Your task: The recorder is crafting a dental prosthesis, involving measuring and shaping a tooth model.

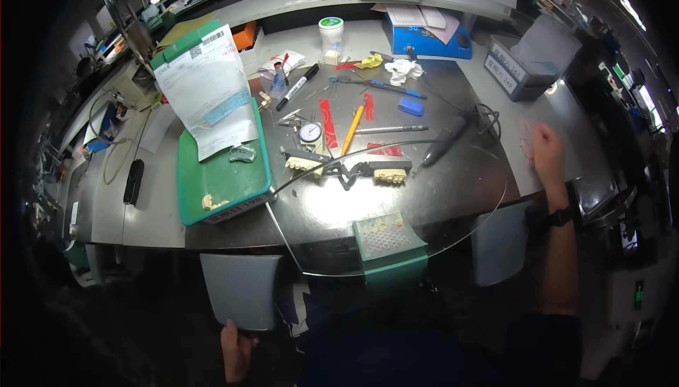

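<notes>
Left hand [237, 348] gripping grey armrest [239, 289]; blurred right hand [546, 148] open, fingers indistinct.

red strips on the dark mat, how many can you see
3: one long red strip beside the dial gauge, a short one above the yellow pencil, one by the models; others may be hidden.

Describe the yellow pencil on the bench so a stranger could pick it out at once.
Start at the green tray on the left of the dark work surface, then move right past the round dial gauge. The yellow pencil lies just right of it, slanted, beside a red strip. It is the only yellow stick there; the nearby tools are metal, black or blue.
</notes>
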`<state>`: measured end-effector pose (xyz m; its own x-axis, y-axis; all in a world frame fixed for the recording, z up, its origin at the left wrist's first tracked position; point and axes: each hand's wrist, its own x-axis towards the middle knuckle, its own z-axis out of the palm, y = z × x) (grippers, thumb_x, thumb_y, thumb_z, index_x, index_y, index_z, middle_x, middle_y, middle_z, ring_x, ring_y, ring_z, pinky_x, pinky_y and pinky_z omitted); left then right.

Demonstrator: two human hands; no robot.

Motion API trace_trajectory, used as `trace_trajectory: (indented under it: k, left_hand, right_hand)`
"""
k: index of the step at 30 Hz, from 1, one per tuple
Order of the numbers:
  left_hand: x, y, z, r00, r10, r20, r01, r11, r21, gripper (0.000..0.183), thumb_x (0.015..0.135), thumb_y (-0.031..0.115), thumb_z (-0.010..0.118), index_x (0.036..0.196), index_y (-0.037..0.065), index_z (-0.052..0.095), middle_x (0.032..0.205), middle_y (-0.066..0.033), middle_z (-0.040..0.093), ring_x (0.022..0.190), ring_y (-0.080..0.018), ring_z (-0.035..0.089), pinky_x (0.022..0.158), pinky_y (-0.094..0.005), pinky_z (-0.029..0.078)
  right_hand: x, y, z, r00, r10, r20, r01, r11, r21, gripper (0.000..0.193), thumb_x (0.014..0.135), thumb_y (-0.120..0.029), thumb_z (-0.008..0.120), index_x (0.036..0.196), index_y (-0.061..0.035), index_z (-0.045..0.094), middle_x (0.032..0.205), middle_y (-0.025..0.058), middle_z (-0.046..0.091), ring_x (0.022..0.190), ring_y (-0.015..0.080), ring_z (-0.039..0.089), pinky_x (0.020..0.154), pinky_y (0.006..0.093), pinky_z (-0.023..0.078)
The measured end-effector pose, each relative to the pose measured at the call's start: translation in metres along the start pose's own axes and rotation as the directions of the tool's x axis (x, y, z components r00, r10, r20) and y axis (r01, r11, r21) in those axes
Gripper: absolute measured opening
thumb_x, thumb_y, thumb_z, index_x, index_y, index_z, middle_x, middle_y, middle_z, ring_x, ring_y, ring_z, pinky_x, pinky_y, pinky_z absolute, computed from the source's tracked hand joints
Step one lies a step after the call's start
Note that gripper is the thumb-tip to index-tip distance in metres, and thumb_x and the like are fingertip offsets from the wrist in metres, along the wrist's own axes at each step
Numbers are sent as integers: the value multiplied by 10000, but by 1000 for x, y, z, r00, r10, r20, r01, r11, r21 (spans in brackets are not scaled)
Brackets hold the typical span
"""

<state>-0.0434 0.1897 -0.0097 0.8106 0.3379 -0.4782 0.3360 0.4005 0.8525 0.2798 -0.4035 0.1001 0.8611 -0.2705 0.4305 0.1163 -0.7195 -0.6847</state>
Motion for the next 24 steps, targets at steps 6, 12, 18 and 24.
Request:
trace_trajectory:
  k: [6,12,18,24]
  left_hand:
    - [-10,10,22,996,75,-47,-76,997,-33,453,1033,441,457,1041,-8,517,853,-57,569,676,-129,512,587,-291,427]
    - [-13,64,13,974,-218,-64,209,748,629,543,1027,375,487,757,-62,662,679,-128,685,592,-146,638,590,-259,508]
    - [-31,139,88,966,248,-70,-173,826,536,299,988,167,556,795,-38,658,720,-84,665,641,-122,645,610,-245,519]
    - [36,155,120,694,699,172,-690,578,436,69,907,34,601,869,0,647,845,-80,663,717,-115,619,656,-231,492]
  right_hand:
    - [28,60,-2,961,-276,-6,260,912,-318,233,946,-233,629,968,-2,643,816,115,585,781,207,606,696,338,477]
    - [25,76,-22,945,-274,178,326,838,-438,218,972,-185,572,1071,3,622,1039,161,604,973,322,601,875,390,472]
    - [23,101,-22,978,-178,107,208,815,-541,230,980,-205,567,1040,16,594,984,170,582,962,323,580,863,394,454]
    - [31,126,-25,894,-446,-52,291,664,-689,266,991,-236,568,1043,24,547,888,158,535,857,320,546,810,382,448]
